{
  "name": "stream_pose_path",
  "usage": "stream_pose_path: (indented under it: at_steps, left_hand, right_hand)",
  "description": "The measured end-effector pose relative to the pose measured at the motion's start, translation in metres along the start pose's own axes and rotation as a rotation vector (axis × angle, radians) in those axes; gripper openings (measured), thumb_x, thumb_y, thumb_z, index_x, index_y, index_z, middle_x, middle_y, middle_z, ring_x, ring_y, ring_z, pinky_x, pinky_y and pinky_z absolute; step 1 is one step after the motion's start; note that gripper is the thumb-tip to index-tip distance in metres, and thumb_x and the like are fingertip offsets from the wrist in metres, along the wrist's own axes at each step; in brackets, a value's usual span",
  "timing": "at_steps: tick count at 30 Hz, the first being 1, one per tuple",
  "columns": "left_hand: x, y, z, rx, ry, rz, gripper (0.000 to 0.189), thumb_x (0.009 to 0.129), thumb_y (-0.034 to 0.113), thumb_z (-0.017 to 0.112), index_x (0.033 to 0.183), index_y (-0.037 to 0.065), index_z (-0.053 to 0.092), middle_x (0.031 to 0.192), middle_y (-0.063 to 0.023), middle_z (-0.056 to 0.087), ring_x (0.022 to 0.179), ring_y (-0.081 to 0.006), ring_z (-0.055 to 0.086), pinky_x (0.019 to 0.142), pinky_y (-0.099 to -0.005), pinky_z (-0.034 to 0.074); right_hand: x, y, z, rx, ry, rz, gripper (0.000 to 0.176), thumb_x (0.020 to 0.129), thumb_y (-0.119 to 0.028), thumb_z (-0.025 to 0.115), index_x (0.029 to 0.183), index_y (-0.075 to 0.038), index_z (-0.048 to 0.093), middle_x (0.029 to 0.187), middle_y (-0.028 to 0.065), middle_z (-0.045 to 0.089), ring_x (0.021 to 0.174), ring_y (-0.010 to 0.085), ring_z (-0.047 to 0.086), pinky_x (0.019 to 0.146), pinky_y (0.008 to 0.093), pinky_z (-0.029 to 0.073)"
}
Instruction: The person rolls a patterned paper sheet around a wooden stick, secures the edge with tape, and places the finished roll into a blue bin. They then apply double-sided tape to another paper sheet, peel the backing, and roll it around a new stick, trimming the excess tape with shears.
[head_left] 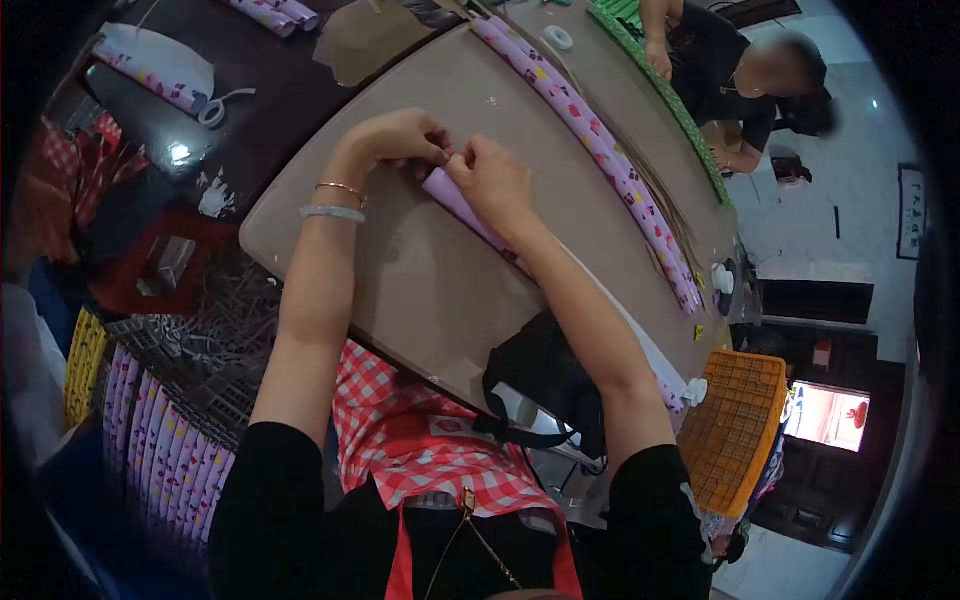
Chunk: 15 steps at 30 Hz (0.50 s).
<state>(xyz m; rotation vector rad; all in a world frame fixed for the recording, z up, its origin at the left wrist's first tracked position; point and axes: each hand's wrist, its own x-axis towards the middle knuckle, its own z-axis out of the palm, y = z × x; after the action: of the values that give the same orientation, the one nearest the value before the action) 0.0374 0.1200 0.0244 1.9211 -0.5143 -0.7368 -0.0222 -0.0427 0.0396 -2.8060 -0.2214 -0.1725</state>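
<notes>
The person's left hand point(400, 138) and right hand point(495, 183) meet, fingertips just beside each other, at the near-left end of a slim lilac paper roll point(462, 208). Fingers on both hands curl inward; how far each grip is closed, and on what, cannot be told, as the fingertips are too small and partly hidden. The roll lies aslant on a beige tabletop point(400, 260), passing beneath the right forearm. Farther across lies a long lilac paper roll printed with pink and red shapes point(590, 140), with thin brown strips point(640, 165) alongside. A white ring-shaped tape roll point(558, 38) sits near its upper end. At the far edge, a co-worker in black point(735, 75) has both hands at a long green patterned roll point(680, 115). An orange plastic basket point(735, 430) stands at right.
</notes>
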Motion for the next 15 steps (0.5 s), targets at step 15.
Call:
stream_pose_path:
  at_steps: [15]
  left_hand:
    - [0.002,-0.005,0.002,-0.067,-0.025,0.029,0.017,0.078,0.018,0.063,0.091,0.007,0.064,0.060,-0.0029,0.061,0.047,-0.0053,0.051,0.039,-0.0207,0.031]
  right_hand:
    - [-0.003,0.019,0.005,0.285,-0.044,0.046,0.020,0.080,-0.023,0.055,0.085,-0.004,0.059,0.078,0.0156,0.062,0.074,0.0303,0.061,0.066,0.0381,0.046]
